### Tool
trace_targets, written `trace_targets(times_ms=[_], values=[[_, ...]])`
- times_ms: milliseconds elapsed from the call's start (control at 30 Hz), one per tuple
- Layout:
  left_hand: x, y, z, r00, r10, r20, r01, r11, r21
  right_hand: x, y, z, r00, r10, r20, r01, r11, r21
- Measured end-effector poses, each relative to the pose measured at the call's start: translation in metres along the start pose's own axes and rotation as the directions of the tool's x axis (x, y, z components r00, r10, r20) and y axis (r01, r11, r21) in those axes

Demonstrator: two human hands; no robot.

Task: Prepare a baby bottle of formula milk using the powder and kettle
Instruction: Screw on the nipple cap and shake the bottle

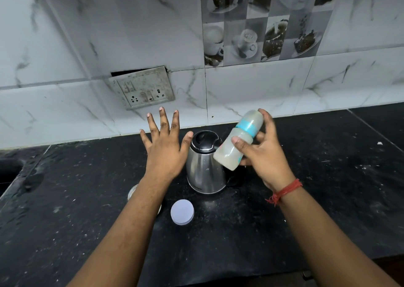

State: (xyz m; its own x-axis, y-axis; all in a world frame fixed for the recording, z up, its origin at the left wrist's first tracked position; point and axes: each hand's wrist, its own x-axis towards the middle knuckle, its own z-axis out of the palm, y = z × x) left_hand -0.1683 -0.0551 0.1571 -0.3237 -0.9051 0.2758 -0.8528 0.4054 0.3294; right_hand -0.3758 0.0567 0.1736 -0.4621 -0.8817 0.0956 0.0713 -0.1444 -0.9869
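Note:
My right hand (265,153) grips a baby bottle (239,139) with a blue collar and a clear cap, tilted in the air above the counter; milky liquid shows inside it. Just left of the bottle a steel kettle (204,168) with a black lid stands on the black counter (328,188). My left hand (165,149) hovers beside the kettle with its fingers spread wide, holding nothing. A white round lid (182,212) lies flat in front of the kettle. A clear container's rim (132,191) peeks out from under my left forearm, mostly hidden.
A marble-tiled wall runs behind the counter, with a switch and socket plate (144,88) hanging loose from it. A sink edge (11,170) shows at the far left. White specks dust the counter top.

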Motion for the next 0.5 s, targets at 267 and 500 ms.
trace_targets(times_ms=[267, 500], values=[[0.002, -0.001, -0.002, 1.000, -0.003, -0.008, 0.003, 1.000, -0.001, 0.008, -0.006, -0.008, 0.947, -0.068, -0.313, 0.114, 0.985, 0.132], [0.003, -0.001, 0.001, 1.000, -0.003, 0.001, 0.003, 1.000, 0.002, 0.002, 0.008, -0.001, 0.999, 0.045, 0.027, -0.045, 0.999, -0.015]])
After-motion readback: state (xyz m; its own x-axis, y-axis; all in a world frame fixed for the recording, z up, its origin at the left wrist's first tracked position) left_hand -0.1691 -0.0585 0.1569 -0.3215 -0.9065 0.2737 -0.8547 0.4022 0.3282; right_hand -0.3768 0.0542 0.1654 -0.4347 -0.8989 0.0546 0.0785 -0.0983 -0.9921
